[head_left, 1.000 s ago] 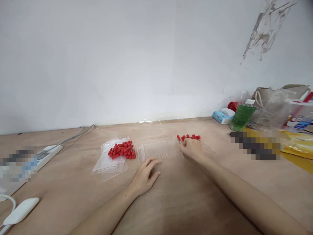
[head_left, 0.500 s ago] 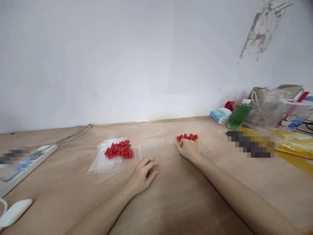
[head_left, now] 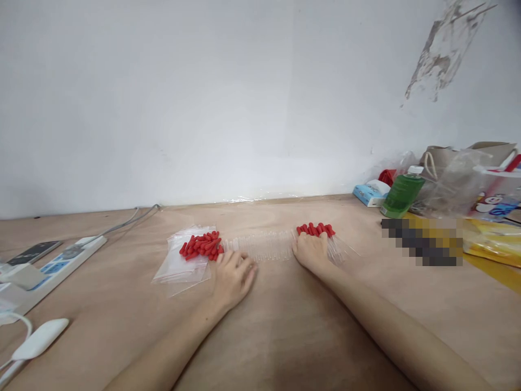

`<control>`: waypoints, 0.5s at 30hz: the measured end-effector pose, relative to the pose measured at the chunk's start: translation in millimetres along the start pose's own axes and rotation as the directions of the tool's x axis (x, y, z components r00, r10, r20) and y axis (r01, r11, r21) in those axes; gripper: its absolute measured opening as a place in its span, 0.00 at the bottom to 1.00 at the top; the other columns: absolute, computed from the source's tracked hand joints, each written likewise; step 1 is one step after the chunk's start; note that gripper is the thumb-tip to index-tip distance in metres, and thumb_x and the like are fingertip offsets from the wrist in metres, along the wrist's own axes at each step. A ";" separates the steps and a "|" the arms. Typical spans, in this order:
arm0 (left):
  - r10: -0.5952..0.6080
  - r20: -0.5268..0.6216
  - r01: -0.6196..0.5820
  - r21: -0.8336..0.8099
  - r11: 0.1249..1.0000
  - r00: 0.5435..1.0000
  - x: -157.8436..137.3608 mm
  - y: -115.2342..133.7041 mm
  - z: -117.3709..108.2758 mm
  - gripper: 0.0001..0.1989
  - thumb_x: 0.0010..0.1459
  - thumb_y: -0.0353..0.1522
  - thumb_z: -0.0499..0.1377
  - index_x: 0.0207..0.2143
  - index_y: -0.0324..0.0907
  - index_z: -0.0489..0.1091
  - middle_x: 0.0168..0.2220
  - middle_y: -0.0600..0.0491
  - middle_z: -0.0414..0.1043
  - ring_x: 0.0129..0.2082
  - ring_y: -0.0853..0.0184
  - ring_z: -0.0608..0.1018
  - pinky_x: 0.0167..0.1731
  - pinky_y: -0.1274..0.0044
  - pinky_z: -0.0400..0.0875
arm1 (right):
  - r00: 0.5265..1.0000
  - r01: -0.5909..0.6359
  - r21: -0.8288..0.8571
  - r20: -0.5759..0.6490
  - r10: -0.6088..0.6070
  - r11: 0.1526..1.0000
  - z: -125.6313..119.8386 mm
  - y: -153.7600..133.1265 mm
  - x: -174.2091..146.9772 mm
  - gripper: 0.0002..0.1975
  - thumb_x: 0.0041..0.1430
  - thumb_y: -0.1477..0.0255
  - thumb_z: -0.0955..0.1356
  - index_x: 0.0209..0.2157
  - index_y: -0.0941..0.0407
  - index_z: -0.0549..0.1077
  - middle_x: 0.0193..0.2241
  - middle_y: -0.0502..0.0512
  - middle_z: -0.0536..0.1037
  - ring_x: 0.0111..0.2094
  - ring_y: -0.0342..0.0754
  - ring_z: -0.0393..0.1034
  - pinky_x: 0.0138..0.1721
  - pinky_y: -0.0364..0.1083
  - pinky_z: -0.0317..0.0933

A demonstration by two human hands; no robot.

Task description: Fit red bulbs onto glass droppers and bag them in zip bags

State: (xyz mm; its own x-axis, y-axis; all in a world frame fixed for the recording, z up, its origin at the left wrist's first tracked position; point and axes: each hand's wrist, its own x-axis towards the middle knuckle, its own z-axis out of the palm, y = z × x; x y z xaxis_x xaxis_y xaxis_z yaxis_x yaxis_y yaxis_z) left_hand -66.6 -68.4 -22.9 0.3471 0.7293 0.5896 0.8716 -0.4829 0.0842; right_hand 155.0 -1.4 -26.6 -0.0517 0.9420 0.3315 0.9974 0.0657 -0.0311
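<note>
Thin clear glass tubes (head_left: 268, 246) lie side by side in a row mid-table. My left hand (head_left: 233, 277) rests at the row's left end, fingers bent and loosely apart, fingertips next to a heap of red rubber bulbs (head_left: 201, 245). That heap lies on clear zip bags (head_left: 173, 266). My right hand (head_left: 312, 251) is at the row's right end, fingers curled down, their tips hidden. Just beyond it are droppers with red bulbs (head_left: 315, 229), their glass stems fanning out at the right. Whatever the curled fingers grip cannot be made out.
A white power strip (head_left: 81, 255) with plug and cable, a phone (head_left: 35, 252) and a white cable piece (head_left: 43, 339) lie at left. On the right stand a tissue pack (head_left: 368, 194), a green bottle (head_left: 402, 193), plastic bags (head_left: 448, 179) and a cup (head_left: 492, 195).
My left hand has moved forward to the red bulbs and the left end of the tubes. My right hand's fingers have curled further down by the droppers. The view has shifted slightly.
</note>
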 end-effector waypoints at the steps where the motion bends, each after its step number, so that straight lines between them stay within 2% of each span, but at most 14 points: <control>1: -0.050 -0.013 0.050 0.064 0.997 0.999 5.8 -7.2 -6.6 0.08 0.54 0.34 0.53 0.29 0.43 0.70 0.34 0.49 0.69 0.35 0.60 0.68 0.37 0.68 0.59 | 1.000 0.002 0.008 -0.030 -0.002 1.000 -2.7 1.8 -1.5 0.15 0.58 0.71 0.56 0.29 0.63 0.70 0.24 0.65 0.74 0.25 0.53 0.68 0.37 0.53 0.45; 4: -0.264 0.027 0.254 0.199 0.947 0.964 29.1 -40.5 -29.2 0.09 0.55 0.36 0.51 0.28 0.43 0.69 0.34 0.50 0.69 0.39 0.59 0.68 0.40 0.69 0.59 | 0.988 0.096 0.101 -0.127 -0.083 0.990 -10.9 8.3 -9.7 0.14 0.60 0.70 0.55 0.31 0.62 0.67 0.23 0.61 0.74 0.26 0.52 0.67 0.36 0.50 0.47; 5: -0.363 0.069 0.337 0.240 0.910 0.929 38.0 -54.1 -35.9 0.10 0.54 0.36 0.51 0.31 0.43 0.69 0.36 0.50 0.70 0.41 0.59 0.68 0.41 0.70 0.59 | 0.980 0.156 0.157 -0.151 -0.132 0.975 -13.0 10.0 -13.8 0.13 0.60 0.70 0.55 0.31 0.61 0.66 0.23 0.59 0.74 0.26 0.51 0.66 0.35 0.49 0.48; 6: -0.468 0.127 0.424 0.272 0.864 0.874 47.0 -68.2 -41.1 0.11 0.54 0.37 0.51 0.35 0.43 0.69 0.39 0.50 0.70 0.42 0.60 0.69 0.41 0.72 0.60 | 0.968 0.221 0.219 -0.172 -0.185 0.950 -14.6 11.1 -18.5 0.12 0.61 0.70 0.55 0.31 0.59 0.65 0.24 0.58 0.74 0.26 0.50 0.66 0.35 0.48 0.49; 8: -0.525 0.190 0.464 0.287 0.838 0.830 63.9 -95.0 -46.5 0.13 0.53 0.37 0.51 0.39 0.44 0.69 0.42 0.51 0.70 0.42 0.61 0.70 0.39 0.74 0.62 | 0.933 0.346 0.335 -0.217 -0.286 0.877 -15.7 11.2 -29.2 0.10 0.61 0.70 0.56 0.31 0.57 0.64 0.26 0.56 0.75 0.28 0.48 0.66 0.35 0.46 0.50; 11: -0.612 0.292 0.526 0.323 0.787 0.735 82.7 -125.5 -42.2 0.14 0.50 0.39 0.54 0.35 0.42 0.72 0.37 0.49 0.74 0.37 0.59 0.74 0.33 0.74 0.65 | 0.871 0.483 0.406 -0.312 -0.379 0.776 -12.3 7.7 -44.4 0.09 0.61 0.71 0.57 0.34 0.57 0.66 0.29 0.55 0.76 0.30 0.47 0.67 0.37 0.46 0.52; 13: -0.661 0.333 0.563 0.350 0.748 0.672 89.4 -137.3 -34.3 0.17 0.47 0.44 0.55 0.30 0.40 0.73 0.31 0.46 0.75 0.34 0.56 0.75 0.31 0.73 0.65 | 0.835 0.538 0.391 -0.371 -0.407 0.747 -8.1 5.3 -51.4 0.09 0.61 0.72 0.57 0.38 0.58 0.66 0.29 0.55 0.76 0.30 0.46 0.68 0.39 0.47 0.51; 15: -0.682 0.356 0.579 0.361 0.731 0.639 92.2 -143.4 -25.5 0.20 0.42 0.47 0.58 0.26 0.39 0.74 0.29 0.44 0.75 0.33 0.54 0.75 0.31 0.72 0.65 | 0.814 0.564 0.369 -0.400 -0.421 0.739 -4.2 4.5 -55.1 0.10 0.61 0.73 0.57 0.40 0.58 0.66 0.29 0.55 0.76 0.29 0.45 0.69 0.39 0.48 0.51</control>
State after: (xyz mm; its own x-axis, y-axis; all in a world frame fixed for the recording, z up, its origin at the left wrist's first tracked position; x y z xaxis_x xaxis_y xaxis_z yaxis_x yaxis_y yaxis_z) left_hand -168.4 55.7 39.9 -0.2490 0.9679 0.0338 0.9633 0.2438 0.1126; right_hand 162.6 -54.4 -41.0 -0.4418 0.6071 0.6605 0.6886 0.7014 -0.1841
